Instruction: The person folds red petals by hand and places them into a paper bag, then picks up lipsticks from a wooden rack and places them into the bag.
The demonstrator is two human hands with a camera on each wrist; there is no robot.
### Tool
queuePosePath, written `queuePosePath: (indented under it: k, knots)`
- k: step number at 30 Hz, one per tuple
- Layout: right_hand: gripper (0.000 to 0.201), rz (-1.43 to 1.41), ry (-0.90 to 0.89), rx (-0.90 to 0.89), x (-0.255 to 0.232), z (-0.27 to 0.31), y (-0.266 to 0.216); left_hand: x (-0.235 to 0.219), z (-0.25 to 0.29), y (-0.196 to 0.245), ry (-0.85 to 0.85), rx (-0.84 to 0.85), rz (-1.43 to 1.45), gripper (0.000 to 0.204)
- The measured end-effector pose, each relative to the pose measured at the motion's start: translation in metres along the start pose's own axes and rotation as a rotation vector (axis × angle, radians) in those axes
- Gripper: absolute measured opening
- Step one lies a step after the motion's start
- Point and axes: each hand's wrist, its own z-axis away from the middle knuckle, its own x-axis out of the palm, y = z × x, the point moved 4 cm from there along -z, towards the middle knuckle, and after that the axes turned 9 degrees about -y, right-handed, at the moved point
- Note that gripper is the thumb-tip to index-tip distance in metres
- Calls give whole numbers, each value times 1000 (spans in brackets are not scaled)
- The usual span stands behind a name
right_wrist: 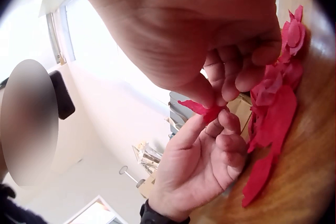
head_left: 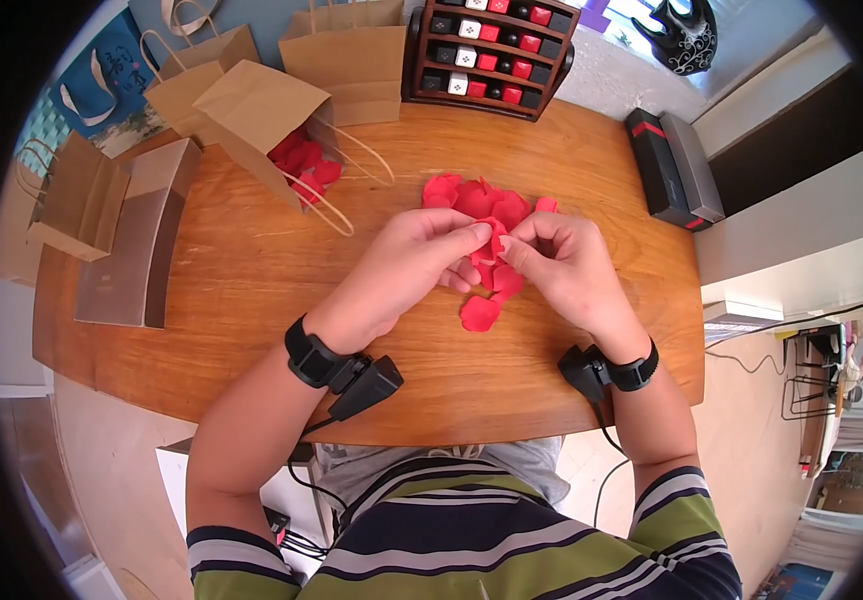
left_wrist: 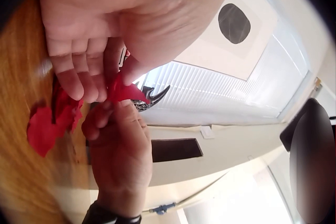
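Two hands meet over the tabletop (head_left: 431, 370), the left hand (head_left: 401, 262) and the right hand (head_left: 573, 278) both pinching one red petal (head_left: 492, 240) between thumb and fingers. More loose petals (head_left: 473, 198) lie just beyond and below them; a paper bag (head_left: 251, 110) with petals inside stands beyond the left hand, to its left. As a judgement, this work wants light fingertip pressure near the petal's edges, both hands steady and close together, easing overlapping layers apart gradually, since a hard tug could crease or tear the thin material.
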Motion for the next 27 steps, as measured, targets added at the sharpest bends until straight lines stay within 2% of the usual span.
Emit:
queuePosePath:
  k: [7,10,16,19,22,25,27]
  knots:
    - [22,77,4,54,1,2,-7,2,2,7,-28,-57,136,35]
    - [24,117,9,0,-1,1,-3,7,3,6,-27,-16,-99,32]
    - [20,17,81,-2,-9,0,-1,-2,3,3,57,34,-118,23]
    - [19,210,25,52,-13,2,-6,-7,2,4,86,66,-91,22]
    - [21,190,-169,65,-7,4,-14,-6,3,7,149,71,-89,22]
    - [30,309,-315,-52,5,8,-23,-7,3,6,157,74,-90,21]
    - [33,441,-322,-205,11,11,-21,-8,3,5,153,76,-88,20]
